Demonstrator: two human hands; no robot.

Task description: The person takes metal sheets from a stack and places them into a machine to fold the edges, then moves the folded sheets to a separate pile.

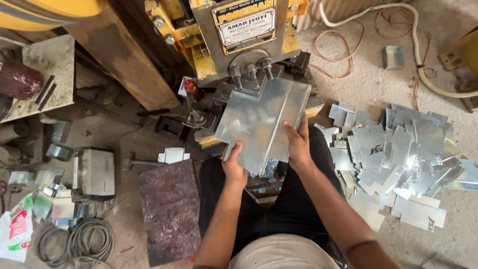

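Both my hands hold one shiny sheet-metal blank [261, 122], cut to a cross-like shape with a fold line down its right side. My left hand [234, 167] grips its lower left edge with the thumb on top. My right hand [298, 144] grips its lower right part, fingers spread on the face. The blank's far end lies under the head of a yellow and grey press machine [239, 45], over the dark die block [206, 117].
A pile of several cut metal blanks [398, 159] lies on the floor at my right. A dark stone slab [172, 209] sits at my left, with a grey metal box [94, 173], coiled cable [82, 241] and small metal pieces [50, 197] further left. Wires [348, 50] run behind.
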